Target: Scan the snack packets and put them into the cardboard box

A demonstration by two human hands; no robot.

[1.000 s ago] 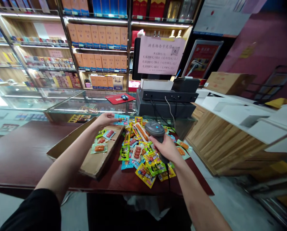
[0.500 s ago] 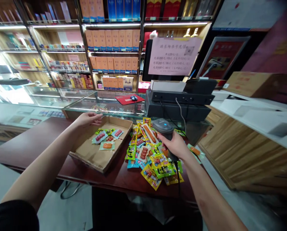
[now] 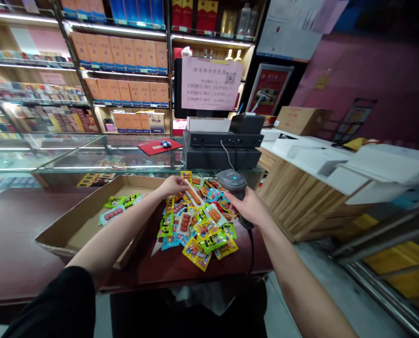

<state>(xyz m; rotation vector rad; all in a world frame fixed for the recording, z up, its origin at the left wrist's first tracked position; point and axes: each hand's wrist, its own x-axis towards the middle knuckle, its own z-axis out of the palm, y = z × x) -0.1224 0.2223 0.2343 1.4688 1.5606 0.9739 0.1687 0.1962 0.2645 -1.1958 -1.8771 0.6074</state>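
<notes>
My right hand point(image 3: 253, 206) is wrapped around the handle of a dark grey barcode scanner point(image 3: 232, 180), held over the right side of a heap of small snack packets point(image 3: 209, 230). The heap is yellow, green and blue, with sausages showing through clear wrapping. My left hand point(image 3: 174, 186) is at the heap's far left edge, its fingers closed on the upper end of a long packaged sausage point(image 3: 195, 195). Left of the heap is a shallow cardboard box point(image 3: 79, 206). Several packets lie in it, among them a clear-wrapped one point(image 3: 111, 214); my left forearm hides part of the box.
A cash register point(image 3: 223, 149) with a pink-papered screen point(image 3: 209, 84) stands behind the heap. A red mouse pad point(image 3: 158, 146) lies on the glass counter point(image 3: 125, 155). Wooden cabinets point(image 3: 283, 188) stand to the right, and shelves of boxes line the back wall.
My left hand has moved right, from over the cardboard box to the long sausage packet, and closed on it. The view has turned right. My right hand still holds the scanner.
</notes>
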